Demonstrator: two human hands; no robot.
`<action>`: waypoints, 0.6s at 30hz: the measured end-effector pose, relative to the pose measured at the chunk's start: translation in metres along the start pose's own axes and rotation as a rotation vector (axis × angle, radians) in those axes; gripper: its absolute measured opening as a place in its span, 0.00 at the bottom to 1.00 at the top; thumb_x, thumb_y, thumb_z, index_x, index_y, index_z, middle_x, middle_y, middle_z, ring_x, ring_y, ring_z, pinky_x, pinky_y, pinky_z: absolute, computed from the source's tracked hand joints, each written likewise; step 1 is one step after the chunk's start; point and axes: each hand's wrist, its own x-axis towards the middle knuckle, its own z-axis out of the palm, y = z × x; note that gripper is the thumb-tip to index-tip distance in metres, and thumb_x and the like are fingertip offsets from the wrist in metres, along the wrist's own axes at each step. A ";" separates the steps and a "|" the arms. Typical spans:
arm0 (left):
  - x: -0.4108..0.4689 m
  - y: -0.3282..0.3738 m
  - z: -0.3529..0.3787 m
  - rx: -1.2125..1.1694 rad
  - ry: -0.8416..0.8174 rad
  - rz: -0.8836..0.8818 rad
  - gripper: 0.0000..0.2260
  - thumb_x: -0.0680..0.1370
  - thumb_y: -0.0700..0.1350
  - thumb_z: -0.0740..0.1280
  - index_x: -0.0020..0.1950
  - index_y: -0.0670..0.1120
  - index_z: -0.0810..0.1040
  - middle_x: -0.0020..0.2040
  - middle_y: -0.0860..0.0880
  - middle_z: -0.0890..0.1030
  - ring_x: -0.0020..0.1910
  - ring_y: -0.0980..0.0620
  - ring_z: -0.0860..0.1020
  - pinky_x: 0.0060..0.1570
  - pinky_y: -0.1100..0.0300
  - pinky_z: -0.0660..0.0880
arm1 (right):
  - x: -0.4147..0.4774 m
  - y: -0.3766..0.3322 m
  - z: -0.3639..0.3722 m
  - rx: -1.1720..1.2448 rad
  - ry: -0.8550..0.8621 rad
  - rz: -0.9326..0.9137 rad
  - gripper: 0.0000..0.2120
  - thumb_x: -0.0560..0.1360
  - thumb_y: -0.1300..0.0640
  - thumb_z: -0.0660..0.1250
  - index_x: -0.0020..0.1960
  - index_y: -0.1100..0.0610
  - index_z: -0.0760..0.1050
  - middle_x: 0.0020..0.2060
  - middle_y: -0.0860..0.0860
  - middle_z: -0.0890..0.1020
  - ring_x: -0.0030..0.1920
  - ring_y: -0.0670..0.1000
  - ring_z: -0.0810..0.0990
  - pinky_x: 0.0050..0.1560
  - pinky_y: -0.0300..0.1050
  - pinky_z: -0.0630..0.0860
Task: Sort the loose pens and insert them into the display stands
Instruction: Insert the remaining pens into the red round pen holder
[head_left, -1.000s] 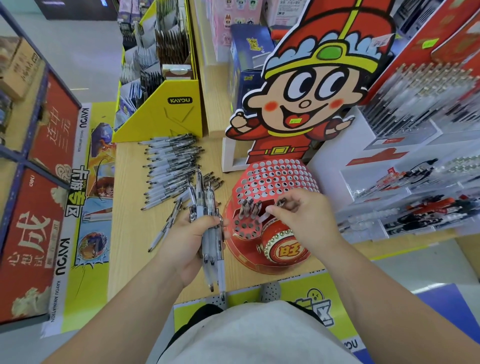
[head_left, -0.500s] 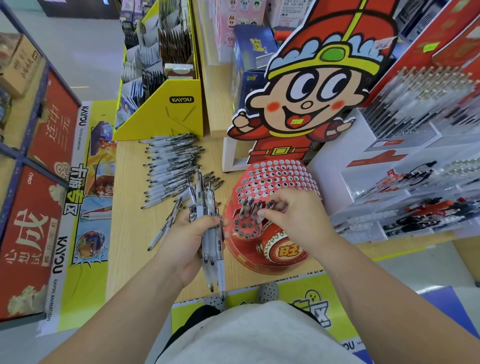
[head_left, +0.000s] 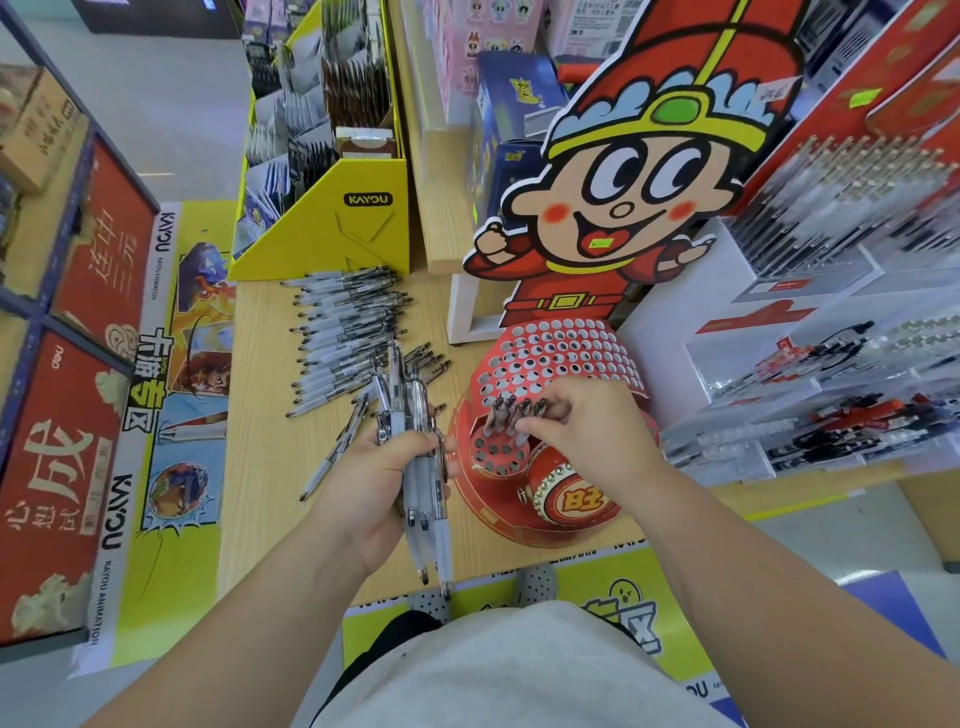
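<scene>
Counter (head_left: 270, 415): loose pens (head_left: 343, 332) beyond left hand (head_left: 374, 488), which grips a pen bundle (head_left: 415, 415). Right hand (head_left: 587, 436) pinches pen (head_left: 537, 407) in red stand (head_left: 550, 358).

Tabletop (head_left: 260, 467) lies bare left of loose pens (head_left: 343, 332); cartoon cutout (head_left: 623, 197) walls the stand (head_left: 550, 358) behind.

Shop aisle. Grey floor (head_left: 171, 104) is showing a glossy sheen and reflecting a pale light streak at upper left. Light-wood desk (head_left: 270, 441) is running away from the camera. A yellow banner (head_left: 171, 545) is covering its left side. A yellow KAYOU box (head_left: 332, 234) is standing at the desk's far end. A rack (head_left: 93, 249) with red panels in a blue frame is standing to the left. Clear tiered trays (head_left: 789, 353) are rising on the right. A blue floor patch (head_left: 893, 613) is showing at lower right.
</scene>
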 end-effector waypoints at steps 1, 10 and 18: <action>-0.001 0.000 0.000 0.004 0.000 0.001 0.15 0.79 0.34 0.66 0.66 0.38 0.73 0.44 0.41 0.84 0.36 0.45 0.81 0.34 0.55 0.78 | 0.000 0.001 0.002 -0.028 -0.011 0.002 0.07 0.72 0.50 0.77 0.45 0.52 0.82 0.31 0.39 0.79 0.36 0.37 0.79 0.37 0.32 0.69; -0.007 0.001 -0.003 0.040 -0.010 0.003 0.19 0.78 0.35 0.67 0.69 0.36 0.71 0.45 0.41 0.84 0.38 0.44 0.81 0.35 0.54 0.77 | 0.000 0.006 0.014 -0.087 0.024 0.051 0.12 0.71 0.48 0.77 0.50 0.53 0.83 0.39 0.47 0.83 0.40 0.47 0.81 0.37 0.37 0.71; -0.019 0.002 0.014 0.099 -0.098 0.010 0.12 0.78 0.34 0.68 0.60 0.37 0.75 0.45 0.39 0.84 0.36 0.44 0.81 0.35 0.54 0.77 | -0.009 0.008 0.007 -0.032 0.024 0.075 0.22 0.68 0.41 0.78 0.56 0.50 0.81 0.35 0.43 0.82 0.38 0.43 0.80 0.43 0.43 0.77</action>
